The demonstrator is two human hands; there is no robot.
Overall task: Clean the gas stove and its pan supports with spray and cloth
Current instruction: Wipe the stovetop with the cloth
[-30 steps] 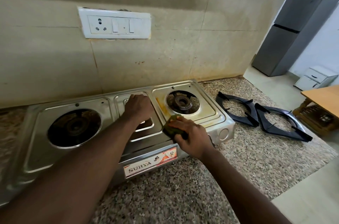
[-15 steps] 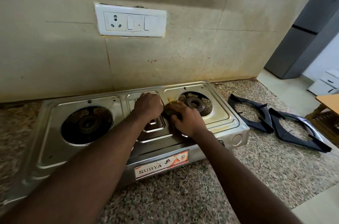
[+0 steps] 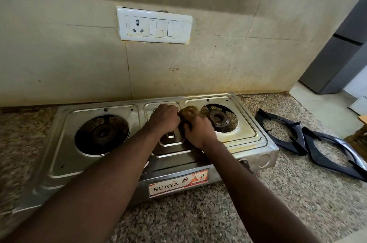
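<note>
Two hands on stove [image 3: 63, 139]: right grip [image 3: 198, 131] clutches cloth [image 3: 189, 110] poking forward; left grip [image 3: 163, 119] clenched.

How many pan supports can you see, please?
2: the near pan support lies on the counter right of the stove; the far pan support just right of it.

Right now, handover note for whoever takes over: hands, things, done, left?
Left hand: rests on the stove's middle panel, fingers curled, nothing seen in it.
Right hand: grips the cloth, pressing it on the stove beside the right burner.
Pan supports: both off, on the counter right of the stove.
Spray: not in view.
Done: supports removed.
Left: yellow stains around the right burner; supports, whose state I cannot judge.
</note>
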